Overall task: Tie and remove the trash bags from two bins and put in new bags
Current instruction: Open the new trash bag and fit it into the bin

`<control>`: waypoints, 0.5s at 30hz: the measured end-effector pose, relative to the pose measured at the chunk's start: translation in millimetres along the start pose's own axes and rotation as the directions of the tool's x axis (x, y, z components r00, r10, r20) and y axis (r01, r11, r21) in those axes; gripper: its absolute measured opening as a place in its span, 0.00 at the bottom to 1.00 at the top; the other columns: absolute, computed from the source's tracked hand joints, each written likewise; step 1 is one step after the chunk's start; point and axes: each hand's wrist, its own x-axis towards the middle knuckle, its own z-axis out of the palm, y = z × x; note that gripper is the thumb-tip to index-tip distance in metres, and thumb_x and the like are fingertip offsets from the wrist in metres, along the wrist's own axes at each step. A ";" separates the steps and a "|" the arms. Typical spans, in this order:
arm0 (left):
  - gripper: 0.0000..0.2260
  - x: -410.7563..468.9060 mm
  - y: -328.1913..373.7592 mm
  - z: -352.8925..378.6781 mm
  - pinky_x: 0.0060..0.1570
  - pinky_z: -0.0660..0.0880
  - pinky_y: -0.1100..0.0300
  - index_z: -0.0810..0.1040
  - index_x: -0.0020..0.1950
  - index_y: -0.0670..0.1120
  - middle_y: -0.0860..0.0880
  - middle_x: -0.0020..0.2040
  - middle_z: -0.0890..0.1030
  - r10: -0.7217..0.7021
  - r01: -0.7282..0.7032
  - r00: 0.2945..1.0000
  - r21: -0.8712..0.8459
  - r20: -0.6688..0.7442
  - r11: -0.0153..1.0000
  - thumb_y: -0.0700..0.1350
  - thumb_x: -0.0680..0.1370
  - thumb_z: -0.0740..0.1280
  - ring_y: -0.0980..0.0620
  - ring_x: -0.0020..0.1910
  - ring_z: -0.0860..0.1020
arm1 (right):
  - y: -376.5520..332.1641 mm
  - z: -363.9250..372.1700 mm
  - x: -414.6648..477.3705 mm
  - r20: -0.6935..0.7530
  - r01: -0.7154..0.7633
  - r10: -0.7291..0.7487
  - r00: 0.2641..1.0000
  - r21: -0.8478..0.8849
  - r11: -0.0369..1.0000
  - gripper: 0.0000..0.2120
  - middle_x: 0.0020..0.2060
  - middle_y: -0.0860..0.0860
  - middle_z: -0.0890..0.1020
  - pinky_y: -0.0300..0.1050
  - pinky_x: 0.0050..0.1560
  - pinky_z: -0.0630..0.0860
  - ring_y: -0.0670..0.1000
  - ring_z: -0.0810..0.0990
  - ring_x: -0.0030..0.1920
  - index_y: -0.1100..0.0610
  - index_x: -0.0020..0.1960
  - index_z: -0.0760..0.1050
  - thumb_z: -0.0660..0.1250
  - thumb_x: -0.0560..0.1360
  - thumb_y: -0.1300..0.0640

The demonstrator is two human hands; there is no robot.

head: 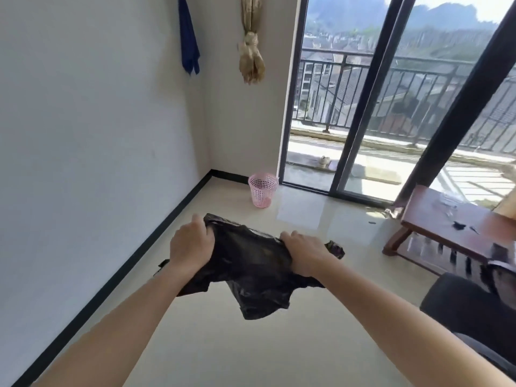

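A crumpled black trash bag [251,263] hangs in the air in front of me, stretched between both hands. My left hand [191,243] grips its left upper edge and my right hand [304,254] grips its right upper edge, fingers curled over the plastic. The bag's lower part droops below my wrists. A pink perforated bin [262,189] stands on the floor near the far corner, beside the glass door, with no bag visible in it. It is well beyond my hands.
A wooden table [446,222] stands at the right with small dark scraps on it. A dark seat [472,308] is at the lower right. Sliding glass doors [363,107] open onto a balcony. A white wall runs along the left; tiled floor lies between.
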 end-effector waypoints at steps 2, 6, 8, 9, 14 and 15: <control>0.04 68.8 8.7 5.3 0.34 0.66 0.54 0.65 0.46 0.44 0.47 0.33 0.73 0.025 -0.025 1.000 -0.020 -0.010 0.999 0.41 0.80 0.57 0.43 0.33 0.73 | 23.2 -22.5 56.1 -0.042 -0.115 0.116 0.992 0.021 0.993 0.25 0.56 0.54 0.76 0.51 0.45 0.74 0.60 0.80 0.55 0.53 0.67 0.64 0.69 0.73 0.55; 0.05 184.9 39.9 41.1 0.38 0.71 0.53 0.68 0.51 0.44 0.47 0.41 0.78 -0.023 0.044 0.993 -0.185 0.112 0.982 0.46 0.79 0.60 0.44 0.39 0.77 | 61.9 -50.2 154.2 -0.032 -0.312 0.319 0.947 0.136 0.940 0.16 0.56 0.57 0.79 0.50 0.46 0.72 0.60 0.79 0.56 0.57 0.62 0.69 0.65 0.75 0.58; 0.10 239.6 55.8 74.6 0.43 0.77 0.50 0.70 0.54 0.46 0.50 0.44 0.80 -0.003 0.089 0.969 -0.337 0.248 0.937 0.50 0.77 0.64 0.46 0.42 0.80 | 82.1 -54.8 209.3 -0.029 -0.347 0.390 0.920 0.397 0.850 0.14 0.57 0.59 0.79 0.49 0.49 0.72 0.61 0.78 0.57 0.59 0.60 0.71 0.61 0.76 0.59; 0.12 267.4 62.5 94.5 0.48 0.78 0.48 0.70 0.57 0.48 0.51 0.47 0.80 0.034 0.087 0.954 -0.386 0.298 0.919 0.49 0.76 0.66 0.47 0.46 0.81 | 93.5 -55.9 239.2 -0.017 -0.342 0.415 0.910 0.535 0.773 0.13 0.57 0.60 0.79 0.48 0.49 0.71 0.61 0.77 0.55 0.59 0.60 0.72 0.59 0.76 0.60; 0.20 399.7 90.0 195.1 0.50 0.75 0.51 0.69 0.63 0.49 0.46 0.53 0.79 0.168 -0.043 0.834 -0.241 0.526 0.969 0.36 0.73 0.60 0.43 0.52 0.78 | 161.0 -52.2 386.2 0.062 -0.286 0.352 0.934 0.722 0.630 0.20 0.54 0.53 0.79 0.49 0.54 0.74 0.56 0.77 0.54 0.52 0.63 0.72 0.66 0.71 0.57; 0.22 429.2 93.5 213.2 0.51 0.75 0.53 0.69 0.65 0.50 0.47 0.55 0.79 0.158 -0.040 0.798 -0.211 0.582 0.977 0.36 0.72 0.59 0.44 0.53 0.77 | 177.5 -53.5 414.1 0.078 -0.301 0.357 0.931 0.718 0.628 0.22 0.54 0.52 0.80 0.49 0.55 0.75 0.56 0.78 0.56 0.51 0.62 0.73 0.68 0.69 0.57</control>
